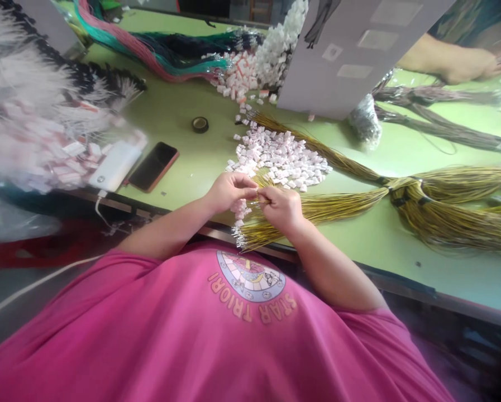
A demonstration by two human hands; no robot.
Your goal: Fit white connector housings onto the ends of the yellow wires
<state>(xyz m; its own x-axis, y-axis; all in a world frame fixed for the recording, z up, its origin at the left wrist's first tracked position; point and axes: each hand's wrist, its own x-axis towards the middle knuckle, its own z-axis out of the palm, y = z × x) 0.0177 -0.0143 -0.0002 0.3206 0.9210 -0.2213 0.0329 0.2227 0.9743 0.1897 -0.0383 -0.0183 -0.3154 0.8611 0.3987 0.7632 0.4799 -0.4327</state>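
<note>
While our right hand (282,209) is curled around yellow wires (342,205), our left hand (230,192) nearly pinches beside it; we cannot tell what it holds.

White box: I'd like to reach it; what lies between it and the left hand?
In the head view, the phone and some green table lie between the white box and the left hand.
</note>
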